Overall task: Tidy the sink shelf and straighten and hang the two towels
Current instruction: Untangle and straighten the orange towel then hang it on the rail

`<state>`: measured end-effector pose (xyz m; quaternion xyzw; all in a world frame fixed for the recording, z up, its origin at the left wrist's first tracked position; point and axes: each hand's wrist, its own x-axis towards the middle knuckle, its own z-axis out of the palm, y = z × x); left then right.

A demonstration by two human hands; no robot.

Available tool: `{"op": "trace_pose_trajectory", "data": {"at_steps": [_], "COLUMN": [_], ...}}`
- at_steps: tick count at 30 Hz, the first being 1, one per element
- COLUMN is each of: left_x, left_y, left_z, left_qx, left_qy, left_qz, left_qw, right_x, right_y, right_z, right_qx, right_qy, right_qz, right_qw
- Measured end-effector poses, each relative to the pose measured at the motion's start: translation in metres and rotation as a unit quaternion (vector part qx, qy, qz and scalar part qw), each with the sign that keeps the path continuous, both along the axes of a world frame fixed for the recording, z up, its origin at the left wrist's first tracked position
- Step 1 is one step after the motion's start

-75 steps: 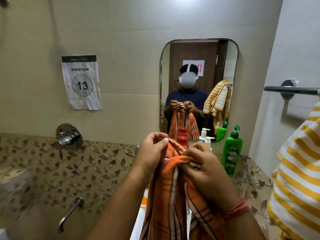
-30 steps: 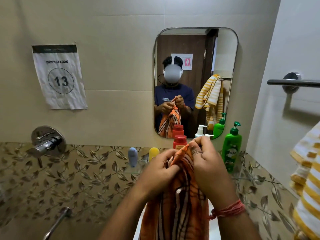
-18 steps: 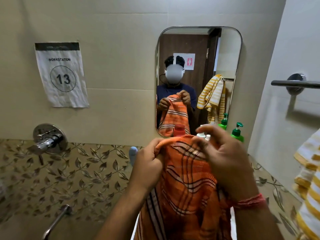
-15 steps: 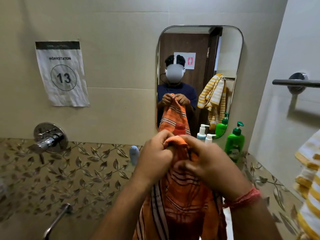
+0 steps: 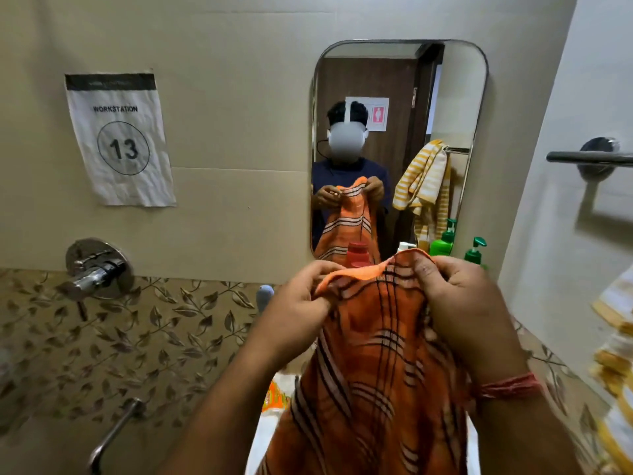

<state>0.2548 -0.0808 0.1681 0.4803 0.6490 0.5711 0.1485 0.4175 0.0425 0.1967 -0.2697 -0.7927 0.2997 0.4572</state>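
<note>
An orange towel (image 5: 373, 365) with dark and white stripes hangs in front of me, its top edge pinched by both hands. My left hand (image 5: 296, 303) grips the left part of that edge, my right hand (image 5: 455, 299) the right part, a short stretch of hem spread between them. A yellow-and-white striped towel (image 5: 616, 354) droops at the far right, below the metal towel bar (image 5: 589, 156). The orange towel hides most of the sink shelf; a green pump bottle (image 5: 474, 252), a red cap (image 5: 358, 260) and a blue-grey bottle top (image 5: 264, 296) peek out.
A mirror (image 5: 399, 145) on the beige wall reflects me and both towels. A paper sign "Workstation 13" (image 5: 118, 138) is taped at the left. A chrome wall valve (image 5: 94, 270) and a spout (image 5: 114, 430) stick out at the lower left. An orange packet (image 5: 275, 397) lies below.
My hands have moved apart along the orange towel's top edge, spreading it a little wider than half a second ago. The view has tilted slightly down.
</note>
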Motion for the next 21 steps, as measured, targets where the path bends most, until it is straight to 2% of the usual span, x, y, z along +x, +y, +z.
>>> {"op": "trace_pose_trajectory", "data": {"at_steps": [1, 3, 7, 12, 14, 17, 21], "left_x": [0.001, 0.001, 0.0, 0.007, 0.007, 0.002, -0.014], "left_y": [0.002, 0.005, 0.005, 0.005, 0.005, 0.002, -0.002], "left_z": [0.001, 0.003, 0.006, 0.013, 0.014, 0.009, -0.009], "left_qx": [0.014, 0.039, 0.032, 0.026, 0.033, 0.028, -0.024], "left_qy": [-0.053, -0.096, -0.086, -0.032, -0.006, 0.047, 0.176], "left_qz": [-0.016, -0.018, -0.021, -0.02, -0.005, 0.029, 0.121], "left_qw": [0.998, 0.994, 0.996, 0.999, 0.999, 0.998, 0.977], "right_x": [-0.003, -0.009, -0.012, -0.02, -0.025, -0.028, -0.025], "right_y": [-0.004, -0.009, -0.012, -0.03, -0.032, -0.032, -0.028], "right_z": [0.0, -0.005, -0.008, -0.008, -0.011, -0.01, -0.013], "right_qx": [-0.043, -0.102, -0.085, -0.105, -0.066, -0.028, -0.149], "right_qy": [0.015, 0.021, -0.03, -0.103, -0.096, -0.067, 0.08], "right_qz": [0.045, 0.111, 0.163, 0.265, 0.244, 0.163, 0.117], "right_qw": [0.998, 0.988, 0.982, 0.953, 0.963, 0.984, 0.979]}}
